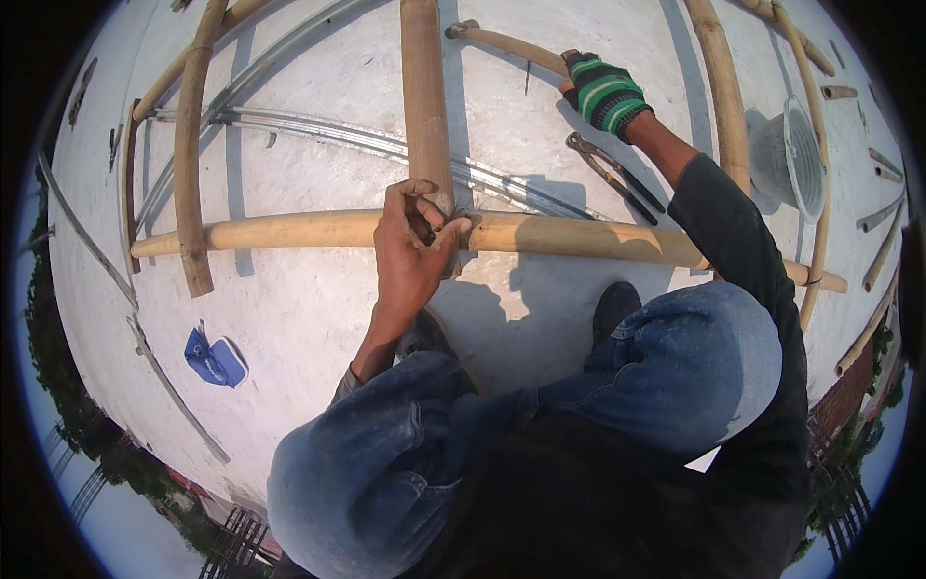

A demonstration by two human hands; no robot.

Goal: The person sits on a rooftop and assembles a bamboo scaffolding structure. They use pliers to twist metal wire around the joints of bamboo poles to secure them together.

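Note:
My bare left hand (413,236) is closed, thumb and fingers together, at the crossing of an upright bamboo pole (424,96) and a crosswise bamboo pole (569,238). Thin strands, perhaps wire, show beside its fingertips; what it pinches is too small to make out. Off to the far right, my right hand (606,94), in a green and black striped fingerless glove, grips a hammer (511,41) by its wooden handle. The hammer's head points left, away from the crossing. Pincers (614,179) with dark handles lie on the pale floor just below my right hand.
Thin metal strips (367,145) run along the floor behind the crosswise pole. More bamboo poles (196,145) stand in the frame at left and right. A grey bucket (789,159) lies tipped at the right. A blue cap (214,357) rests at the left.

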